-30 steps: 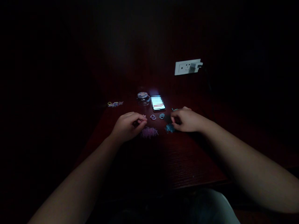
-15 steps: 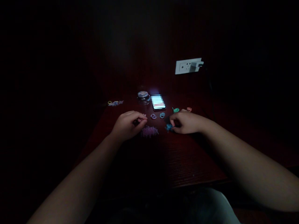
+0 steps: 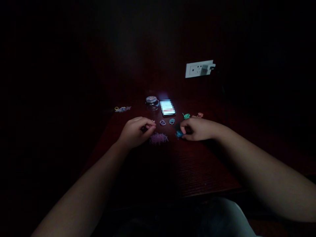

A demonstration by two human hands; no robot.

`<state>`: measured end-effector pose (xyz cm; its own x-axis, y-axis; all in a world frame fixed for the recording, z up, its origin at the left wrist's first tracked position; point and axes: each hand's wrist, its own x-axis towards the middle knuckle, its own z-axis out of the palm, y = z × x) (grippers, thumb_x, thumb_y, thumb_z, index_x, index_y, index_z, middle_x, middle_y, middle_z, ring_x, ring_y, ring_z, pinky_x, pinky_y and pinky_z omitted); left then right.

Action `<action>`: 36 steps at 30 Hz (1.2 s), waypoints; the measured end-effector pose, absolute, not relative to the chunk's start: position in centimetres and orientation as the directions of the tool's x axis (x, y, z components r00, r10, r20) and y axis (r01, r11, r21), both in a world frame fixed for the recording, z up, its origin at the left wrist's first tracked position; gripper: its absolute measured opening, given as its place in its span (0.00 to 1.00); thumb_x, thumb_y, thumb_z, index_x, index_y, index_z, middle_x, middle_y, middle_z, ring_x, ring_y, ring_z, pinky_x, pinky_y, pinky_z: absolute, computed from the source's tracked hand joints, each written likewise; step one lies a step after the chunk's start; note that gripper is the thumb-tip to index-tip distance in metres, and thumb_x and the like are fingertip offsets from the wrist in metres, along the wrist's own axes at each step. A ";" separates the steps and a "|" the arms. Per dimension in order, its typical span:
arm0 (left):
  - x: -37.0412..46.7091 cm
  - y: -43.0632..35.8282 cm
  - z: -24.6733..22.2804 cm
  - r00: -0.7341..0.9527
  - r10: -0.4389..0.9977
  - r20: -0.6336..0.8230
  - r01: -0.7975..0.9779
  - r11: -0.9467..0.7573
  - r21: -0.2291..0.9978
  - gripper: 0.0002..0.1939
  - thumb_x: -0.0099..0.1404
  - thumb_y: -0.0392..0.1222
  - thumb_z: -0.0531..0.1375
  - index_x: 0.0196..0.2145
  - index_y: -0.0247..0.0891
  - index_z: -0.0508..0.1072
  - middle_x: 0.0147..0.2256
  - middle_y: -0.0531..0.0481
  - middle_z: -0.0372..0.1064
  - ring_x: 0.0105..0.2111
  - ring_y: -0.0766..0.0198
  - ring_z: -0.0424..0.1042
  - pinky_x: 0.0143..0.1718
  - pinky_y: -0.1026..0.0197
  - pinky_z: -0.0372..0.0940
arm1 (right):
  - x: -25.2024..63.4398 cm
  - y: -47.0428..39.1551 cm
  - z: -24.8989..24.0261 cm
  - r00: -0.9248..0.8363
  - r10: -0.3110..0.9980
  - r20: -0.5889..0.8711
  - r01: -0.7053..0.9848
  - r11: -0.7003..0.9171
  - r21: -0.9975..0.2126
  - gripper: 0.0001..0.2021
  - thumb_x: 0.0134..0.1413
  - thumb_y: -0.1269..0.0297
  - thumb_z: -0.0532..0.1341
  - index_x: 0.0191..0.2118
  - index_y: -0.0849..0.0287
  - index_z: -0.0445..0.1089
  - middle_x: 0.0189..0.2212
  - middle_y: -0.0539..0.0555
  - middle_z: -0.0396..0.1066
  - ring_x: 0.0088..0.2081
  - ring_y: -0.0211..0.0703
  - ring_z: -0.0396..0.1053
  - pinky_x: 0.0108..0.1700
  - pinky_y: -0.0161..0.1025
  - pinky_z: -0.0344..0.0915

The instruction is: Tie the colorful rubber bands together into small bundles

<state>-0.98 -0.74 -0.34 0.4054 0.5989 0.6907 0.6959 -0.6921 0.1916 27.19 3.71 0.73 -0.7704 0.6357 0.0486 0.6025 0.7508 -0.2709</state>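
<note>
My left hand (image 3: 136,132) hovers over the left side of the table, thumb and fingertips closed in a pinch. Whatever it may hold is too small and dark to make out. Just right of it and nearer me lies a loose heap of purple-pink rubber bands (image 3: 158,138). A bit of pale pink (image 3: 153,121) shows behind its fingertips. My right hand (image 3: 194,129) curls over a small pile of blue rubber bands (image 3: 179,134), its thumb and fingers closed at them. Beyond the hands lie small bunches of bands: lilac (image 3: 162,122), light blue (image 3: 172,121), green (image 3: 186,116) and orange (image 3: 200,115).
A lit phone (image 3: 168,107) lies behind the bunches, with a round lidded jar (image 3: 152,101) to its left. Mixed bands (image 3: 122,109) lie at the far left. A wall socket (image 3: 198,68) holds a plug. The room is very dark.
Both hands keep nearly the same pose and place. The fingers of my right hand shift very slightly at the blue rubber bands, and the whole view moves a little.
</note>
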 end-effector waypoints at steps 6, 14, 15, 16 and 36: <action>-1.1 -0.6 -0.6 0.397 0.601 0.694 0.698 -0.688 0.197 0.05 0.64 0.41 0.61 0.34 0.38 0.76 0.32 0.51 0.76 0.30 0.67 0.72 0.36 0.64 0.67 | 26.9 4.3 0.1 -0.809 0.536 0.243 0.483 0.841 -0.246 0.07 0.47 0.75 0.60 0.33 0.59 0.71 0.33 0.53 0.70 0.37 0.43 0.66 0.43 0.41 0.60; -2.6 0.4 -0.6 0.268 0.781 0.564 0.805 -0.504 0.314 0.07 0.64 0.43 0.60 0.38 0.40 0.76 0.35 0.51 0.76 0.35 0.64 0.73 0.42 0.62 0.68 | 25.9 4.1 -0.7 -0.828 0.459 0.323 0.375 0.881 -0.290 0.12 0.53 0.76 0.55 0.36 0.58 0.74 0.40 0.56 0.70 0.45 0.47 0.67 0.50 0.46 0.62; -3.4 0.8 -0.7 0.206 0.823 0.529 0.852 -0.417 0.317 0.08 0.64 0.42 0.60 0.40 0.40 0.75 0.38 0.50 0.76 0.39 0.62 0.73 0.45 0.60 0.67 | 25.8 4.1 -0.7 -0.812 0.480 0.332 0.393 0.870 -0.298 0.11 0.54 0.75 0.55 0.36 0.58 0.74 0.39 0.56 0.70 0.44 0.47 0.67 0.50 0.47 0.63; -4.3 1.4 -1.0 0.129 0.857 0.499 0.896 -0.316 0.312 0.08 0.64 0.42 0.59 0.41 0.40 0.75 0.40 0.49 0.76 0.42 0.60 0.73 0.49 0.58 0.66 | 25.7 4.1 -0.6 -0.794 0.498 0.348 0.405 0.861 -0.308 0.10 0.55 0.73 0.55 0.36 0.58 0.73 0.39 0.57 0.70 0.44 0.48 0.68 0.49 0.47 0.63; -11.0 11.8 -4.7 -0.222 0.948 0.230 0.959 0.169 0.229 0.27 0.65 0.61 0.52 0.58 0.50 0.68 0.67 0.52 0.51 0.65 0.48 0.53 0.62 0.44 0.53 | 25.5 3.6 0.2 -0.648 0.539 0.538 0.421 0.842 -0.337 0.08 0.60 0.66 0.55 0.33 0.57 0.70 0.32 0.55 0.70 0.35 0.47 0.69 0.39 0.45 0.65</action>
